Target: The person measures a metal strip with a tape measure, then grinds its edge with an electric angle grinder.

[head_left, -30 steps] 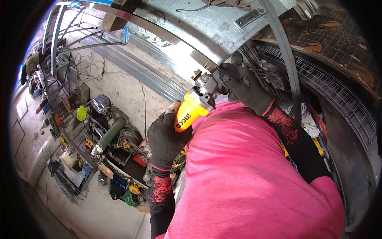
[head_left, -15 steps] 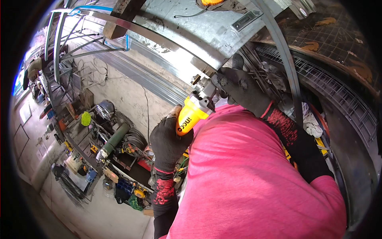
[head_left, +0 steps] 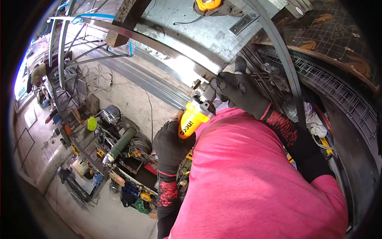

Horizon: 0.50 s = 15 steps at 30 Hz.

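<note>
A yellow angle grinder [head_left: 191,123] with a silver gear head is held against the front of my pink shirt. My left hand [head_left: 172,139], in a black glove, is closed around the rear of its body. The gloved fingers of my right hand [head_left: 240,89] are curled at the gear head's side, closed on the grinder there; they hide that part of it. The grinder's head lies right at the near end of a long metal bar [head_left: 159,43], which runs away to the upper left.
A metal sheet tabletop [head_left: 179,30] lies ahead, bearing a yellow tape measure [head_left: 209,4]. A wooden block [head_left: 126,24] crosses the bar. At right stand a curved metal upright [head_left: 284,55] and wire mesh [head_left: 330,89]. A green cylinder [head_left: 121,144] lies among tools at left.
The view has shifted slightly, so the floor clutter sits a little further right and the tabletop shows a bit more. Both hands keep their hold on the grinder.
</note>
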Each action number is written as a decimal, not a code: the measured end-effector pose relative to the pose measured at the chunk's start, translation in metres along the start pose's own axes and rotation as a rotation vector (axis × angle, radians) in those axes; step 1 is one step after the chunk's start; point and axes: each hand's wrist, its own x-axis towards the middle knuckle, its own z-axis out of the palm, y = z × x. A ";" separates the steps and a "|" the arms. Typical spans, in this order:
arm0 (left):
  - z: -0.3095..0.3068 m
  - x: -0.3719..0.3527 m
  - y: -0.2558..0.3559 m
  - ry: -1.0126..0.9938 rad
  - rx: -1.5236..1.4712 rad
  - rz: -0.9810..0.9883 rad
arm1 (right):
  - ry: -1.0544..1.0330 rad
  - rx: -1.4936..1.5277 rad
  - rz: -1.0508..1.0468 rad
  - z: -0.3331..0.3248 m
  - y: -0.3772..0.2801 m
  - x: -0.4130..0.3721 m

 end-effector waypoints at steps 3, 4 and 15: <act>-0.003 0.001 0.002 0.002 -0.004 0.010 | 0.005 0.002 -0.039 -0.001 0.001 0.001; -0.004 0.001 0.004 0.002 0.022 0.006 | -0.005 -0.009 -0.027 -0.001 0.000 0.000; -0.011 0.002 0.014 0.036 0.034 0.016 | -0.006 0.016 0.070 -0.004 -0.008 -0.002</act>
